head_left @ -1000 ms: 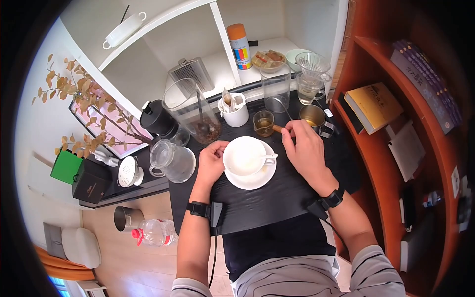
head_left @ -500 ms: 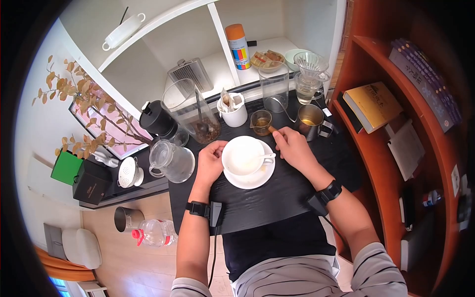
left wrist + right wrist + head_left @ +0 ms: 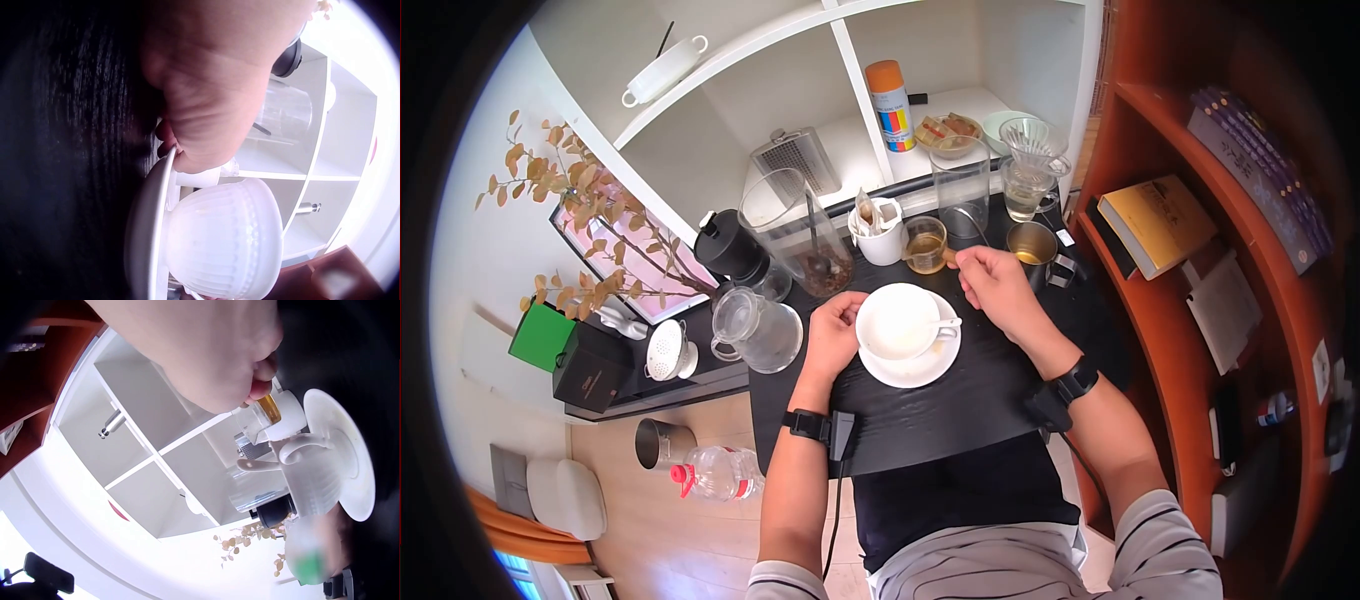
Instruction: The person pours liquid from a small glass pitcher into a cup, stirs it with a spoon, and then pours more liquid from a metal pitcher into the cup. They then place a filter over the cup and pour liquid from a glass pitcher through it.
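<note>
We've nudged the small clear glass pitcher (image 3: 923, 247) nearer the white packet cup (image 3: 879, 244)'s 3 o'clock, right grip (image 3: 998, 288) pinching the pitcher's brown handle (image 3: 950, 259), left grip (image 3: 832, 334) pinching the white saucer (image 3: 908, 376).

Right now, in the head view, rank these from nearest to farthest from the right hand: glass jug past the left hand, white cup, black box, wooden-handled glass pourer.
1. Glass pourer: handle in the right hand's fingers.
2. White cup: left, on its saucer.
3. Glass jug: farther left, past the left hand.
4. Black box: far left.
</note>
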Demonstrator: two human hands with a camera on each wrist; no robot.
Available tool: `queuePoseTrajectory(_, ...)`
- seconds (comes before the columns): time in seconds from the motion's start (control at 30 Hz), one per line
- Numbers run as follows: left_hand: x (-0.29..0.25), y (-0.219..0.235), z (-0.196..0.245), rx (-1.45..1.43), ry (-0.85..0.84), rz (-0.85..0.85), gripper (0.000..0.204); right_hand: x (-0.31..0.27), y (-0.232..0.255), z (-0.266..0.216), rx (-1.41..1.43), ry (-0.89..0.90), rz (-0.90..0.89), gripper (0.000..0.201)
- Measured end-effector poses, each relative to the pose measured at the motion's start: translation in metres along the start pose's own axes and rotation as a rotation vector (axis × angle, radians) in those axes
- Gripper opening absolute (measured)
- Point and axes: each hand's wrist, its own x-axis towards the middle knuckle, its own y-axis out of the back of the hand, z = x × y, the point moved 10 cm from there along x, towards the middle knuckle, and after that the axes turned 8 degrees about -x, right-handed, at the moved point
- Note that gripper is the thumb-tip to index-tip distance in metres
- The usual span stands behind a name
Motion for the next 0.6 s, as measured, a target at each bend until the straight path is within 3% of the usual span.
queuePoseTrajectory(0.27, 0.001, 0.002, -0.009, -0.030, 0.035, -0.018, 0.022, 0.022, -0.022, -0.056, 0.079, 0.128, -0.174, 0.025)
queuePoseTrajectory(0.6, 0.001, 0.002, -0.007, -0.049, 0.038, 0.018, 0.020, 0.016, -0.024, -0.048, 0.015, 0.205, -0.212, 0.017)
